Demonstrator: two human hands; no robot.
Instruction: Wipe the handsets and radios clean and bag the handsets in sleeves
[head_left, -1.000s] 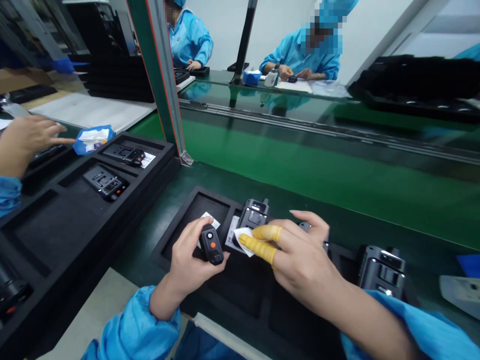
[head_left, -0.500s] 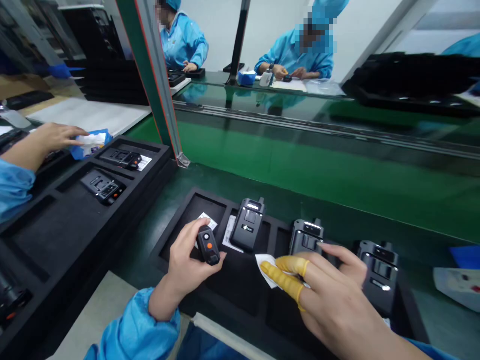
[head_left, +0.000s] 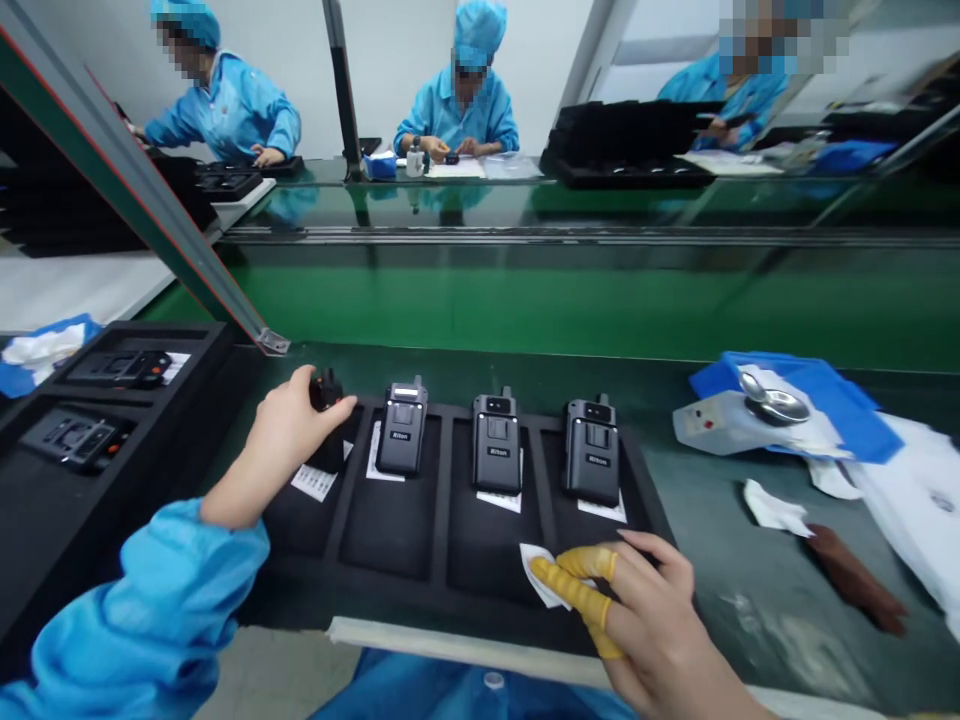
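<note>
My left hand (head_left: 289, 435) grips a black handheld radio (head_left: 328, 392) by its sides, at the leftmost compartment of a black foam tray (head_left: 390, 545). A printed white label (head_left: 313, 483) lies under that radio. Three more radios marked "Riton" rest face up in the other compartments: one radio (head_left: 403, 428) beside my left hand, a middle radio (head_left: 496, 442), and a right-hand radio (head_left: 592, 452). Yellow finger cots cover some fingers of my right hand (head_left: 637, 600), which pinches a folded white wipe (head_left: 544, 578) over the tray's lower right part.
Another foam tray (head_left: 161, 430) with radios stands at left, beside a slanted metal post (head_left: 202, 265). To the right are a white bottle (head_left: 716, 422), a blue packet (head_left: 862, 405), a crumpled wipe (head_left: 772, 508) and a brown cloth (head_left: 855, 580). Co-workers sit across the green line.
The view has swung right. My left hand has brought the radio from above the tray to its leftmost compartment. My right hand, still with the wipe, is now lower, away from the radios.
</note>
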